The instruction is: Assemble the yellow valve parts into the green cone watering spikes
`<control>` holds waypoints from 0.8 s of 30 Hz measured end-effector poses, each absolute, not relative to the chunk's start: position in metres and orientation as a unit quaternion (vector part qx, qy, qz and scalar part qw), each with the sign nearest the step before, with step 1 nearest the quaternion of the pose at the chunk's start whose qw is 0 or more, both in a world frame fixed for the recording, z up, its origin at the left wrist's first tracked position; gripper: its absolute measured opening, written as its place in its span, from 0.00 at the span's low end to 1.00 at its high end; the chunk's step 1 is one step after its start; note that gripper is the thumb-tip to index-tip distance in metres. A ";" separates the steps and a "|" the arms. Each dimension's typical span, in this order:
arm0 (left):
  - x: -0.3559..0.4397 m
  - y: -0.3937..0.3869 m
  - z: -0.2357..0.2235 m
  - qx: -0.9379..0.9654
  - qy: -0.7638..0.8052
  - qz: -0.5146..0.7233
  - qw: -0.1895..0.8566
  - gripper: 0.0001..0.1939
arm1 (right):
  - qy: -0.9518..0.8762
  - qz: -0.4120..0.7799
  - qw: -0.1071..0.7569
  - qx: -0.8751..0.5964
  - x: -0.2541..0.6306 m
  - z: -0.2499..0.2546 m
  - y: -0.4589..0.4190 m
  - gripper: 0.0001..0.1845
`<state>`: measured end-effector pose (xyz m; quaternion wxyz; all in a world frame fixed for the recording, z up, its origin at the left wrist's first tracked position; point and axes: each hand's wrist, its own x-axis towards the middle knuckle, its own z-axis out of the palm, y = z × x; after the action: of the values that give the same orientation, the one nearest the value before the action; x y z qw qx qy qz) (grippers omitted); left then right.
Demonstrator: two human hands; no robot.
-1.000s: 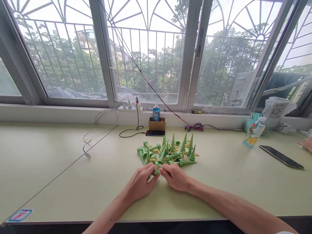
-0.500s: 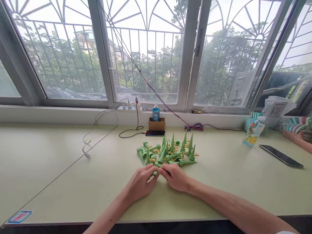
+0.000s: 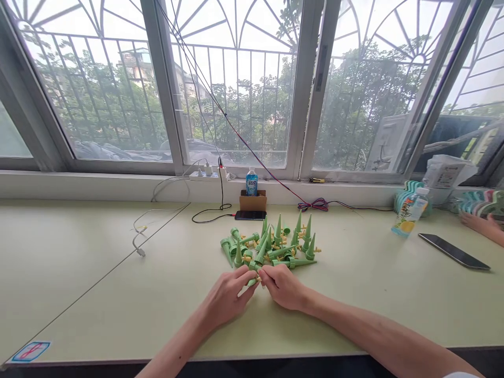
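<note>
My left hand (image 3: 226, 293) is closed around a green plastic watering spike (image 3: 252, 282), mostly hidden by the fingers. My right hand (image 3: 286, 287) meets it from the right, thumb and finger pinched at a small yellow valve (image 3: 259, 280) on that spike. Just beyond both hands lies a pile of similar green watering spikes (image 3: 279, 231) with yellow valves; some stand on their caps with tips up, others lie on their sides.
Behind the pile are a phone (image 3: 250, 215) on a black cable and a blue-labelled bottle (image 3: 252, 184) in a cardboard box (image 3: 252, 202). At right stand a drink bottle (image 3: 409, 212) and a second phone (image 3: 452, 252). Another person's hand (image 3: 478, 226) touches stacked pastel items (image 3: 482, 202).
The held spike has turned slightly between my hands, and more of its yellow valve shows. My fingertips shifted a little. At far right, the other person's hand has moved.
</note>
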<state>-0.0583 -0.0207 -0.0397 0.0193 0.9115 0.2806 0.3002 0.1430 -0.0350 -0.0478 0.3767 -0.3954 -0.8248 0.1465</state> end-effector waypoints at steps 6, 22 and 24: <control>-0.059 -0.021 -0.039 0.884 0.332 0.322 0.068 0.06 | -0.802 0.127 0.415 -0.411 0.143 -0.051 -0.032 0.25; -0.058 -0.022 -0.027 0.893 0.298 0.306 0.141 0.22 | -0.784 0.113 0.470 -0.389 0.146 -0.047 -0.034 0.23; -0.059 -0.022 -0.027 0.891 0.296 0.310 0.152 0.22 | -0.790 0.117 0.467 -0.379 0.146 -0.047 -0.035 0.22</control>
<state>-0.0591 -0.0225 -0.0272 0.1516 0.8909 0.2955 0.3096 0.1455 -0.0351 -0.0469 0.4673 -0.3791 -0.7901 0.1171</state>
